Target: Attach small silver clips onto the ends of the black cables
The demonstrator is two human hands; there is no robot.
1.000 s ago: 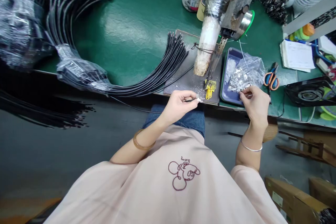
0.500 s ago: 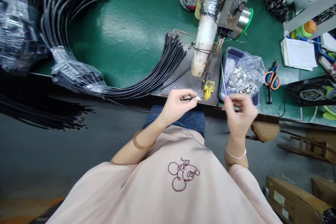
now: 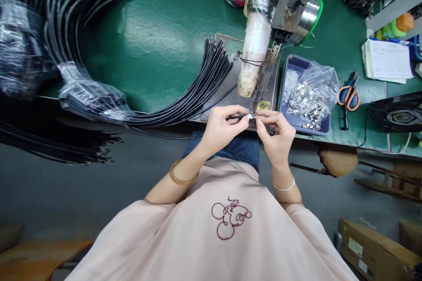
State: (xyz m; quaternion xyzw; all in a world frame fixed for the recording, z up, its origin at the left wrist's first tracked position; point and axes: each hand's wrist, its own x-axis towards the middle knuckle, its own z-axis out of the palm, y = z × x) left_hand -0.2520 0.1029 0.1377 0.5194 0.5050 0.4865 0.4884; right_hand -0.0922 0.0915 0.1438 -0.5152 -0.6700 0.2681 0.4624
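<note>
Close to the bench's front edge, my left hand [image 3: 221,126] pinches the end of a black cable [image 3: 235,117], with a small whitish piece showing at its tip. My right hand [image 3: 276,135] meets it there, thumb and fingers closed at the cable tip; whatever they grip is too small to make out. Just beyond my fingers is a yellow piece [image 3: 263,105], partly covered by my right hand. Above it, a soldering iron [image 3: 267,72] points down beside a stained white tube [image 3: 253,48]. A bundle of black cables [image 3: 184,96] lies left of my hands.
To the right, a blue tray [image 3: 325,128] holds a plastic bag of small metal connectors [image 3: 308,101]. Farther right are scissors [image 3: 348,96], a paper pad [image 3: 385,61] and a black fan [image 3: 400,114]. A solder spool [image 3: 306,22] stands behind. Wrapped cable bundles [image 3: 23,48] fill the left.
My right hand has moved left from beside the blue tray to the cable tip, meeting my left hand. The left hand keeps its pinch on the cable. The view has shifted slightly.
</note>
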